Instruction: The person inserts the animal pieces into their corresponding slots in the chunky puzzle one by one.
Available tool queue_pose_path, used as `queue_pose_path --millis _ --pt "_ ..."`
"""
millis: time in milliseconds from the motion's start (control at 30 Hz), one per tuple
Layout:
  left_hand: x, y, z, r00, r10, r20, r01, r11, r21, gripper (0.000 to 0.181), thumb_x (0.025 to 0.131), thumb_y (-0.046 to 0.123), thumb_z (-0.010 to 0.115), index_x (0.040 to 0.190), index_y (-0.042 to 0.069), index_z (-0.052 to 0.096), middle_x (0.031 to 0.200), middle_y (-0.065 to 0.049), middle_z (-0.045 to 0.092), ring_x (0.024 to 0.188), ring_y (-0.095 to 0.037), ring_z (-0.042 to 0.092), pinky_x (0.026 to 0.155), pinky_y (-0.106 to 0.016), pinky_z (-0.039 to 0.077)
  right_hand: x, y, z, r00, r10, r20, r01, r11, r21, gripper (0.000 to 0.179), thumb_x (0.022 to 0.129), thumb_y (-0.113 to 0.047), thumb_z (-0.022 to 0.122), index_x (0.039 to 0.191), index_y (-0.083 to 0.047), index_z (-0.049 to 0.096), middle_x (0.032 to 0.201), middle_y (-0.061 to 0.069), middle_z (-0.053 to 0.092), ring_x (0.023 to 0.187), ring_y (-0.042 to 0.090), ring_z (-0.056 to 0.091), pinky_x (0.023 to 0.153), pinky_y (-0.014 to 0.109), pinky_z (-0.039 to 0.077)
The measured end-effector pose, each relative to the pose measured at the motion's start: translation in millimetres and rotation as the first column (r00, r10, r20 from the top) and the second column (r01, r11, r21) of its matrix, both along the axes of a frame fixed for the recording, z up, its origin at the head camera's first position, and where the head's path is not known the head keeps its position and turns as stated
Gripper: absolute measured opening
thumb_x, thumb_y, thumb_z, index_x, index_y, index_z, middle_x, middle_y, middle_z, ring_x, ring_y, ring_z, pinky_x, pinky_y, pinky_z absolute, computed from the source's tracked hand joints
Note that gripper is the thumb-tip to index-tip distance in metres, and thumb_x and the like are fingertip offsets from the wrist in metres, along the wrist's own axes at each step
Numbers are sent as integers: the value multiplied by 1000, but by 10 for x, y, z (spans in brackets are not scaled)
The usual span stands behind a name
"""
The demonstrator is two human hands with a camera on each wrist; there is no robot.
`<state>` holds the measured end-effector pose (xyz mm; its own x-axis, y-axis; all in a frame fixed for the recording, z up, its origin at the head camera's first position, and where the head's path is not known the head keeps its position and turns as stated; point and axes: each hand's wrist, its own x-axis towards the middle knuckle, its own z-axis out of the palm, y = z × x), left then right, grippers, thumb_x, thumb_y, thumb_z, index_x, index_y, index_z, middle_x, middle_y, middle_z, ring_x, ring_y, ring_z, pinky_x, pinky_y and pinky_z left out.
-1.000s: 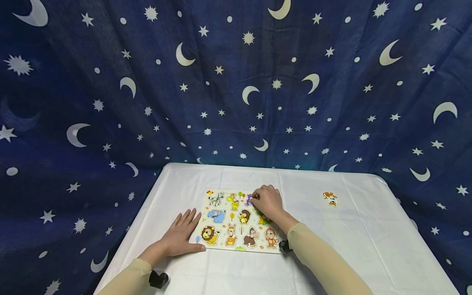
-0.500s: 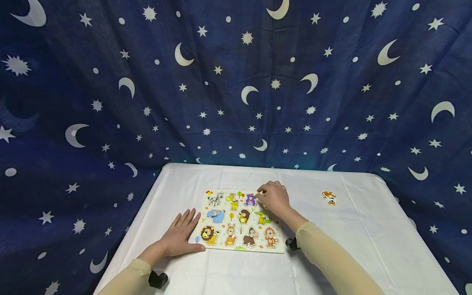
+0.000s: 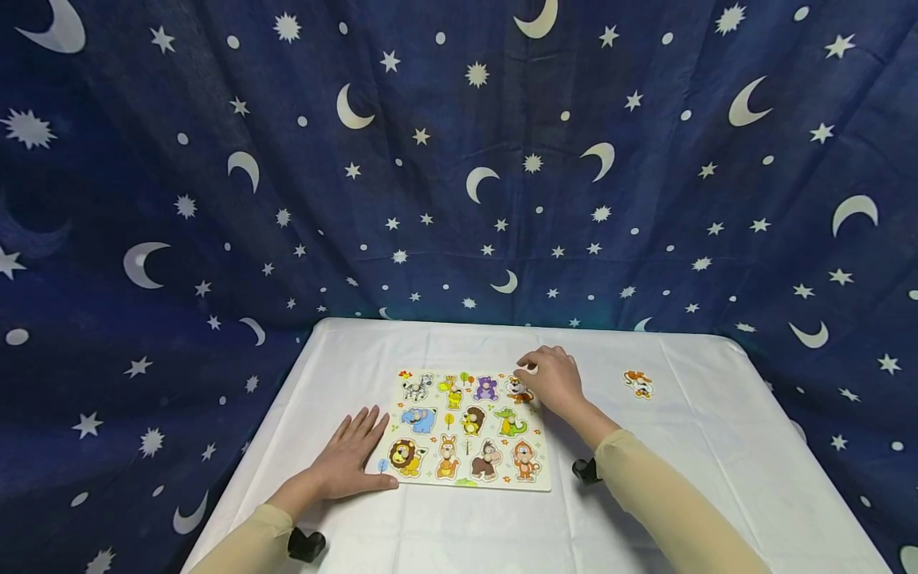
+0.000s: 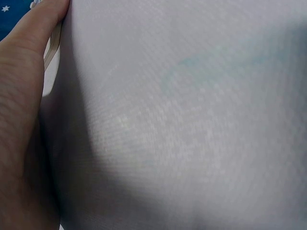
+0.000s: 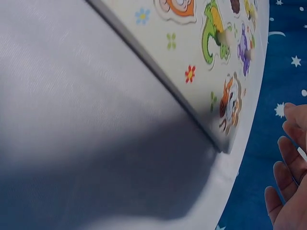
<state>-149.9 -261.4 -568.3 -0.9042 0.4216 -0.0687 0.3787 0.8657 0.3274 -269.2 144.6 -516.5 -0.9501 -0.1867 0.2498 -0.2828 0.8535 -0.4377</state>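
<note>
A knobbed animal puzzle board (image 3: 430, 438) lies on the table in the head view, with a zebra, giraffe, purple animal piece (image 3: 485, 389) and others in it. My left hand (image 3: 349, 458) rests flat, fingers spread, at the board's left edge. In the left wrist view, part of that hand (image 4: 21, 91) shows beside white cloth. My right hand (image 3: 555, 381) hovers by the upper right corner, near a tiger picture (image 3: 518, 391). The right wrist view has its loosely bent fingers (image 5: 288, 172) holding nothing visible, apart from the board. Farther right lies a loose tiger puzzle piece (image 3: 638, 384).
The table (image 3: 681, 462) has a white cloth over it. Behind it hangs a dark blue curtain (image 3: 459, 159) with moons and stars. A black wrist mount shows at each cuff.
My right hand has drawn away from the purple animal piece and moved right, uncovering it, the crocodile and the tiger picture. My left hand has stayed in place.
</note>
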Motion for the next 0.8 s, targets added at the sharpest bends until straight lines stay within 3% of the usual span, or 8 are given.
queue_pose_path --millis 133,300,600,800 --pt "-3 -8 -9 1000 -4 7 4 1000 6 118 80 81 62 163 7 23 169 -20 14 156 -38 8 125 -58 4 -3 104 -10 1000 -8 -11 8 1000 -1 22 89 -33 79 104 -16 81 96 2 69 93 25 57 79 45 44" --pt "9 -19 -30 999 -11 -34 12 999 39 116 80 78 67 162 5 27 168 -21 18 155 -40 11 124 -58 6 1 261 -29 999 -28 -26 28 1000 -8 23 89 -31 80 104 -14 81 96 4 70 92 27 58 79 46 45" --pt "9 -11 -11 1000 0 -24 0 1000 5 118 79 82 63 163 7 26 169 -18 17 155 -38 11 124 -59 8 3 610 -85 996 -83 -25 83 997 -5 23 90 -28 78 104 -11 80 95 7 70 93 31 58 80 50 44" --pt "4 -17 -52 999 -9 -47 12 999 50 117 80 79 66 162 6 26 168 -21 19 155 -40 12 124 -58 6 18 918 -112 991 -131 -6 131 991 11 23 92 -28 76 105 -9 79 98 10 70 95 33 58 80 53 43"
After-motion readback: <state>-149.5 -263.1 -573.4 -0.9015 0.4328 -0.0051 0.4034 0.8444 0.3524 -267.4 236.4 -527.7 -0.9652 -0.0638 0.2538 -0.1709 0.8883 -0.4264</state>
